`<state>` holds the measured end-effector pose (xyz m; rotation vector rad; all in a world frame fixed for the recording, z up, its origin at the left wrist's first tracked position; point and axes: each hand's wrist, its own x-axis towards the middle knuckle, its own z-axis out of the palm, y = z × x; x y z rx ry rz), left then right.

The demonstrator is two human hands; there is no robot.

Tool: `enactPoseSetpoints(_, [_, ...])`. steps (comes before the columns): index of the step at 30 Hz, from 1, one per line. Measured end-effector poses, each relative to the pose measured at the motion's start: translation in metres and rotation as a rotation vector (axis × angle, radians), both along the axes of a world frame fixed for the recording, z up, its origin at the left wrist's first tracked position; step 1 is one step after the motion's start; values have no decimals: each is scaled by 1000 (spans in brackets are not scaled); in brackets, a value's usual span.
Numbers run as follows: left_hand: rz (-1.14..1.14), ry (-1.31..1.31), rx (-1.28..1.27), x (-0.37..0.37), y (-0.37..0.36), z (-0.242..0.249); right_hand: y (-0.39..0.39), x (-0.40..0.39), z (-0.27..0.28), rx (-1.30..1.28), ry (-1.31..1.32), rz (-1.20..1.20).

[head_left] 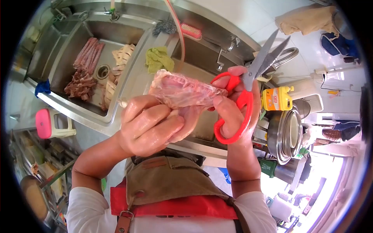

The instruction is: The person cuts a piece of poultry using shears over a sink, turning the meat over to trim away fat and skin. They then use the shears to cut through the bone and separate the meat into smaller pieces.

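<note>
Left grip: the left hand [149, 124] is curled, wet fingers pinching a piece of raw meat [182, 92] from below, holding it up over the sink edge.
Right grip: the right hand [235, 106] is threaded through the red handles of the scissors [248, 83], fingers pressed around them; the blades point up and away, slightly parted, clear of the meat.
Meat: pale pink, glistening, held in the air between both hands, its right end touching the right-hand fingers.
Sink: a steel double sink [128, 83]; the left basin holds strips of red meat [85, 66] and pale cut pieces [118, 64] around the drain.
Rim: a green cloth [158, 59] lies on the divider; a pink brush [191, 31] and a steel scourer [164, 26] sit on the back ledge.
Beside: to the right, a yellow bottle [276, 98] stands near stacked metal bowls [285, 134].
Room: white tiled counter beyond, a pink stool [50, 123] on the floor to the left, bright daylight at lower right.
Person: brown apron over red and white clothing.
</note>
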<state>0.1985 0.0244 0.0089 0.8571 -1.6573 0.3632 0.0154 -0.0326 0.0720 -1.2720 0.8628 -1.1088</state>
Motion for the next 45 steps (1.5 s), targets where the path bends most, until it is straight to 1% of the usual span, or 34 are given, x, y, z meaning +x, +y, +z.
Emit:
enactPoseSetpoints(3, [-5,-12,53,-2,-3,-1,-6,-5,-8,7,34,-15])
enactPoseSetpoints(5, [11,-35,36,-7,-10,-4,-13,-11,-16,6,22,0])
enactPoseSetpoints(8, [6,-88,79,-12,-18,-7,-24,-16,-28,98,48,-36])
enactPoseSetpoints(12, [-25,-99,217,-19,-29,-15,-40,-24,-48,173,-39,-52])
enactPoseSetpoints(14, [-49,-91,250,-23,-36,-22,-47,-31,-56,172,-51,-57])
enactPoseSetpoints(20, [-65,-42,343,-37,-53,-29,-63,-48,-71,259,-297,-7])
enactPoseSetpoints(24, [-67,-20,384,-41,-61,-34,-69,-46,-81,324,-370,-53])
enactPoseSetpoints(27, [-70,82,515,-44,-64,-45,-77,-51,-107,348,-435,-60])
enactPoseSetpoints(29, [-58,266,747,-51,-63,-59,-85,-61,-147,382,-443,-85])
enactPoseSetpoints(30, [-47,358,863,-54,-63,-68,-93,-66,-174,390,-121,-151])
enactPoseSetpoints(32, [-42,332,897,-62,-65,-85,-100,-92,-288,441,172,-74])
enactPoseSetpoints(34, [-51,260,914,-67,-68,-107,-89,-123,-400,96,754,-113])
enactPoseSetpoints(35, [-58,172,888,-70,-72,-113,-81,-150,-455,124,1044,-84])
enactPoseSetpoints(36, [-66,85,861,-72,-77,-120,-76,-175,-491,146,1333,-42])
enactPoseSetpoints(37, [-75,-2,831,-75,-82,-126,-76,-191,-499,353,1253,-225])
enactPoseSetpoints(39, [-59,-109,786,-82,-90,-136,-69,-203,-506,486,1290,-211])
enactPoseSetpoints(40, [-56,-163,772,-84,-93,-143,-63,-204,-503,411,1406,-14])
enactPoseSetpoints(43, [-49,-325,759,-88,-103,-157,-45,-200,-537,271,1407,273])
enactPoseSetpoints(44, [-44,-379,763,-88,-105,-159,-54,-171,-491,503,1207,284])
enactPoseSetpoints(45, [-38,-432,771,-88,-104,-161,-56,-160,-463,559,1076,258])
